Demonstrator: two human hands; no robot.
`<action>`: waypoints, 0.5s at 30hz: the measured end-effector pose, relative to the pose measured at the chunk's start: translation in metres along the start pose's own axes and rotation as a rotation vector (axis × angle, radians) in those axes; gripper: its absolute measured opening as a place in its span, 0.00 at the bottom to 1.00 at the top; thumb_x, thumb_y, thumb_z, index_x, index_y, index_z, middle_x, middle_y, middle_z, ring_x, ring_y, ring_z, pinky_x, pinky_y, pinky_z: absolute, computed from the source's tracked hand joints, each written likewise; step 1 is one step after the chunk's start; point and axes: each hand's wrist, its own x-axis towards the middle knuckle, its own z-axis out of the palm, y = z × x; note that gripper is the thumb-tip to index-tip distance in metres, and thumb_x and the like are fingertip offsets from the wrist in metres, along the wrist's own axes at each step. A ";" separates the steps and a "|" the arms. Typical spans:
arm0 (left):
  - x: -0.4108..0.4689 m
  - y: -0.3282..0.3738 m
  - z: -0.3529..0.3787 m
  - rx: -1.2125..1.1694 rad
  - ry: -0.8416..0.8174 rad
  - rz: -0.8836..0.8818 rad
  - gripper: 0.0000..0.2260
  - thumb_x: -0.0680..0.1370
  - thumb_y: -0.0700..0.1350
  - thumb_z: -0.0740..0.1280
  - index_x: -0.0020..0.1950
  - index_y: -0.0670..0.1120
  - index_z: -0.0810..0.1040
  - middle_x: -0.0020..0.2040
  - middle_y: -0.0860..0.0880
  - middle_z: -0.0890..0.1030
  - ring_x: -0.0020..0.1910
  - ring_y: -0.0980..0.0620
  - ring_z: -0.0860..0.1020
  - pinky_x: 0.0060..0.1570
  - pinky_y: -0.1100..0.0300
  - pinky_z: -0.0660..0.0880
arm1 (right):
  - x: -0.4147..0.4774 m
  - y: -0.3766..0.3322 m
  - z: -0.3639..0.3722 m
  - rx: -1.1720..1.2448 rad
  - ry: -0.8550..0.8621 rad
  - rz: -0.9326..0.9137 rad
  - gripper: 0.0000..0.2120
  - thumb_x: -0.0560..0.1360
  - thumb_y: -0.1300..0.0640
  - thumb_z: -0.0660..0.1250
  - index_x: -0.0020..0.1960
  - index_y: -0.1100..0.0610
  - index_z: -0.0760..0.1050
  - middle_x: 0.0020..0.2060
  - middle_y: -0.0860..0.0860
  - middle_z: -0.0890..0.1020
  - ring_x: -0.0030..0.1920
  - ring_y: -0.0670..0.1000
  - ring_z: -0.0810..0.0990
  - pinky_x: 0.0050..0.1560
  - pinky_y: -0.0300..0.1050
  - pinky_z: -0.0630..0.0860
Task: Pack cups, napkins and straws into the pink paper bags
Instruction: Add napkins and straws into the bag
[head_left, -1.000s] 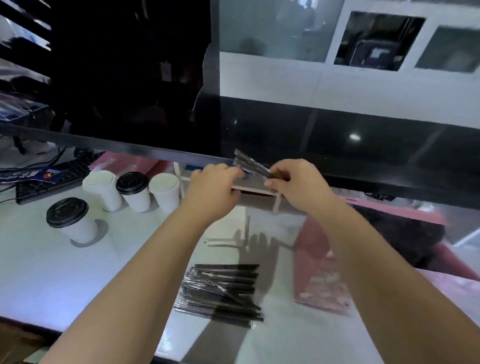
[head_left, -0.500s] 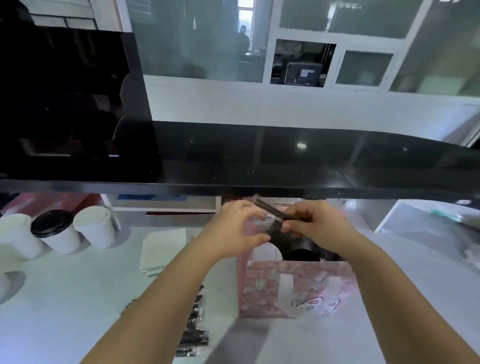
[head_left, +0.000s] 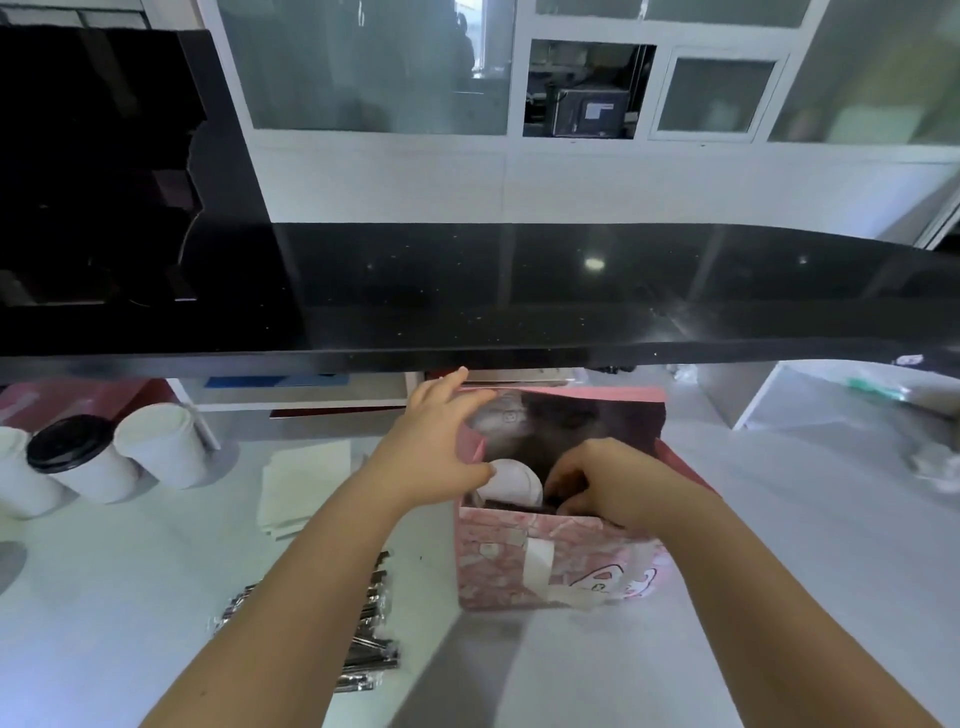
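A pink paper bag (head_left: 519, 566) stands open on the white table, with a white-lidded cup (head_left: 511, 480) inside at its left. My right hand (head_left: 608, 483) reaches down into the bag with curled fingers pinching the dark wrapped straws, of which only a dark bit shows under the fingertips. My left hand (head_left: 436, 447) hovers with spread fingers at the bag's left rim, thumb by the cup lid. More wrapped straws (head_left: 369, 639) lie in a pile under my left forearm. A stack of white napkins (head_left: 306, 483) lies left of the bag.
Three cups stand at the left: one with a white lid (head_left: 161, 447), one with a black lid (head_left: 72, 452), another white one (head_left: 15, 478) at the frame edge. A black counter ledge (head_left: 519, 312) overhangs the back of the table.
Both hands held the straws above the bag before. Now my right hand has dropped into the bag with them, and my left hand has let go and opened beside the rim.
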 end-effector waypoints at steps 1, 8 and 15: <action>0.000 0.000 0.001 -0.035 0.006 -0.010 0.34 0.71 0.53 0.73 0.74 0.61 0.63 0.79 0.59 0.51 0.78 0.50 0.49 0.71 0.45 0.60 | 0.000 0.000 0.000 -0.007 0.003 -0.003 0.13 0.73 0.56 0.73 0.56 0.46 0.81 0.49 0.45 0.83 0.45 0.46 0.80 0.46 0.36 0.76; -0.007 -0.016 0.006 -0.546 0.207 -0.067 0.13 0.72 0.52 0.75 0.54 0.66 0.80 0.72 0.64 0.66 0.70 0.54 0.68 0.66 0.48 0.72 | -0.026 0.027 -0.027 0.271 0.559 -0.076 0.14 0.73 0.58 0.73 0.44 0.37 0.79 0.41 0.37 0.83 0.41 0.36 0.79 0.42 0.26 0.73; -0.023 -0.031 0.025 -0.459 0.267 -0.076 0.14 0.74 0.52 0.72 0.57 0.67 0.78 0.68 0.64 0.71 0.66 0.60 0.70 0.61 0.61 0.71 | -0.044 0.042 -0.015 0.492 0.725 -0.063 0.15 0.71 0.65 0.73 0.41 0.43 0.81 0.37 0.40 0.83 0.39 0.41 0.81 0.41 0.26 0.73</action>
